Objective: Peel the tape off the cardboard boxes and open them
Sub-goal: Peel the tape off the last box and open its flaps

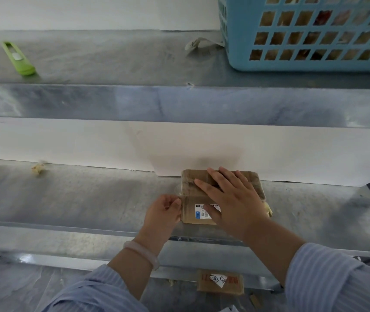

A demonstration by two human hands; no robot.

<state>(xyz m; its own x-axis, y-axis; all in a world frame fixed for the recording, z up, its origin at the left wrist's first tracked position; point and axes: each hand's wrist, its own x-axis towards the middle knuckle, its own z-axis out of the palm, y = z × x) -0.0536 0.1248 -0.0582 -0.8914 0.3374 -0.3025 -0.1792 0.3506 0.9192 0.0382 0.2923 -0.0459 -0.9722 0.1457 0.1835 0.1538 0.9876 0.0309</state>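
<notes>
white wall [66, 12], two metal shelves [89, 199]

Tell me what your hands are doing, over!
Right hand flat on cardboard box, holding it down. Left hand pinching tape at box's left edge. Box not yet open. Nothing in the way.

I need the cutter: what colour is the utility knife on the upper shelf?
Bright green utility knife, with a white slider; the head view shows it.

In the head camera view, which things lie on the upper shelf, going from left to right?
Green box cutter → crumpled scrap of tape or paper → blue plastic basket, which runs out of the picture on the right.
</notes>
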